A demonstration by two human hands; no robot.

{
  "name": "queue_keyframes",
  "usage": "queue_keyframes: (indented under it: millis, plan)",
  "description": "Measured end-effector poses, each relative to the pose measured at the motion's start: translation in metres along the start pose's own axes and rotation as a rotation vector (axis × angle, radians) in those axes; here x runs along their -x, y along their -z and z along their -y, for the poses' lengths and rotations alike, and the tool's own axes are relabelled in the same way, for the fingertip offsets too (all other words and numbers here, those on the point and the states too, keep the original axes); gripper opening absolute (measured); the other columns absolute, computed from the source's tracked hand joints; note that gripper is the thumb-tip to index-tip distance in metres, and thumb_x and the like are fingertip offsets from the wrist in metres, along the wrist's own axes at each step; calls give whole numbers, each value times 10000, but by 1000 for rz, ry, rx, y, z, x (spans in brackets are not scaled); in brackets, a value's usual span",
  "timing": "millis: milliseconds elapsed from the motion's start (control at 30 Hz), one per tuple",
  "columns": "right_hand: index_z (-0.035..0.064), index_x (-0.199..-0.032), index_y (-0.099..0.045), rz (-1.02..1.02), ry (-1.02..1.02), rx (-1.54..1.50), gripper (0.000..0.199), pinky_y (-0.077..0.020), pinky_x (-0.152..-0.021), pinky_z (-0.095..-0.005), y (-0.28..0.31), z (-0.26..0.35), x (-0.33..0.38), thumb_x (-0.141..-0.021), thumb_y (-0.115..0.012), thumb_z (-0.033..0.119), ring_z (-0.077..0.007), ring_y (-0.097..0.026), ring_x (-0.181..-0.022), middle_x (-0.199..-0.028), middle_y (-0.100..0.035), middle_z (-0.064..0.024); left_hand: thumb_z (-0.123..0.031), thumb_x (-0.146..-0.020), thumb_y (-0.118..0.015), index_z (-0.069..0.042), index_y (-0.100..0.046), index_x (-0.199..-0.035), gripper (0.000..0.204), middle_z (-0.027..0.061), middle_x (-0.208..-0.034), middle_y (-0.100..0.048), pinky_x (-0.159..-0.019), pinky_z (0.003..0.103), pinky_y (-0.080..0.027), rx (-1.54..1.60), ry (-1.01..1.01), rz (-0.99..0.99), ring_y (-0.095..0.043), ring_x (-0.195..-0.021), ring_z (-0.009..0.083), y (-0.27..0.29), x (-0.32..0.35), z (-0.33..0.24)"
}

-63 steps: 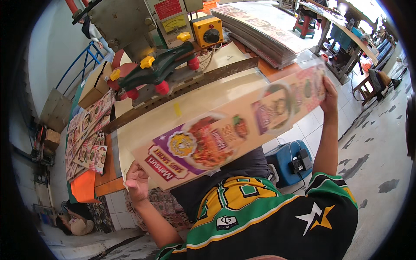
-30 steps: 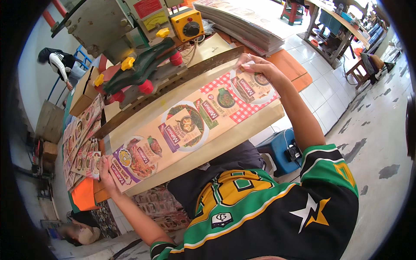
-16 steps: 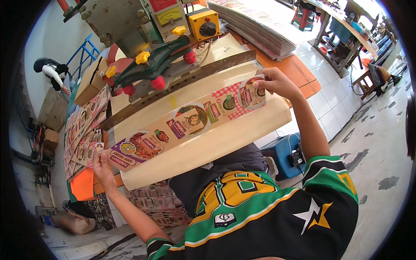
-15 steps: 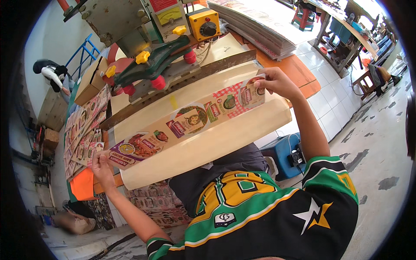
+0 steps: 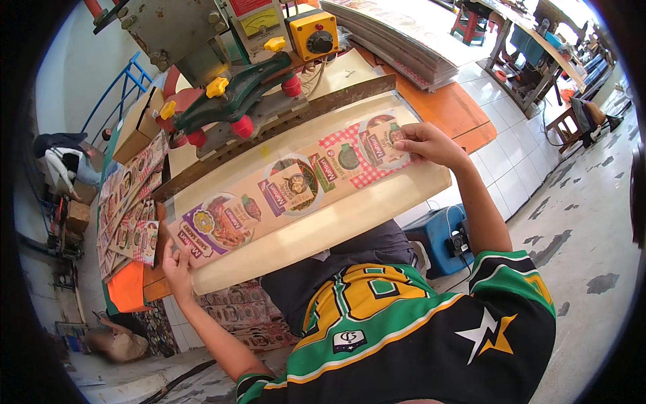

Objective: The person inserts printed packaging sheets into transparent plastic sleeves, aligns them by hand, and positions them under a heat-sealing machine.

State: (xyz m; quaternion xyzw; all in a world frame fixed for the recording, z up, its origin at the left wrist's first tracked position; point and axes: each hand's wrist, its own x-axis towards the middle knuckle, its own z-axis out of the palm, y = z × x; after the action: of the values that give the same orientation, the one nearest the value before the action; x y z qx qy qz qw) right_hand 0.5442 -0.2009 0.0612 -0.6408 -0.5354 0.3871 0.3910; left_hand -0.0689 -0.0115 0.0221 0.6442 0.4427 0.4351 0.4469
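A long printed strip (image 5: 272, 195) with food pictures and a red checked pattern stretches between my hands over a pale cream board (image 5: 323, 232). Its lower left corner is pinched by my left hand (image 5: 177, 267). With thumb and fingers my right hand (image 5: 426, 144) grips the strip's right end. Beyond the strip's far side stands a press machine with a dark green clamp frame (image 5: 232, 101), yellow knobs and red feet. A metal bar (image 5: 282, 131) runs along the board's far edge.
Printed strips (image 5: 134, 195) lie piled at the left beside an orange sheet (image 5: 126, 288). A cardboard box (image 5: 139, 124) stands behind them. At the back right is a stack of large printed sheets (image 5: 404, 40). A blue container (image 5: 441, 246) sits by my right side. Two people are farther left.
The strip has tipped flatter, so more of its printed face shows. My left hand has moved right and slightly down; my right hand has shifted slightly right and down. Both keep their grip.
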Motion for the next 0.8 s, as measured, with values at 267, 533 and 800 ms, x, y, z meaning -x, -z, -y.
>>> queue_keyframes:
  millis: [267,533,800]
  plan:
    - [57,-1377,-574,-185,42,103,425,-459,-600,-306,-21,-11,-21,-1005,-654,248,-114,-598,-647,-745,-651,-48,-83,-1029,-560,-50,-519,-1468,443,-31,-769,-532,-640,217,-369,-288,10,-109,-415,-685,47,-24,-22,-14]
    - [177,-1215,-726,-433,47,607,296,-519,-771,-468,-39,11,-37,-993,-570,295,-368,-695,-844,-910,-735,-182,-132,-992,-533,-66,-682,-1285,336,198,-1166,-722,-919,365,-500,-695,13,-96,-687,-1023,298,-40,-38,-27]
    - [232,-1236,-739,-470,62,644,322,-522,-842,-468,-34,-2,-60,-1015,-552,373,-374,-697,-958,-1035,-740,-188,-188,-991,-523,-123,-690,-1292,351,226,-1172,-702,-934,398,-509,-714,-90,-81,-673,-1083,385,-40,-68,-6]
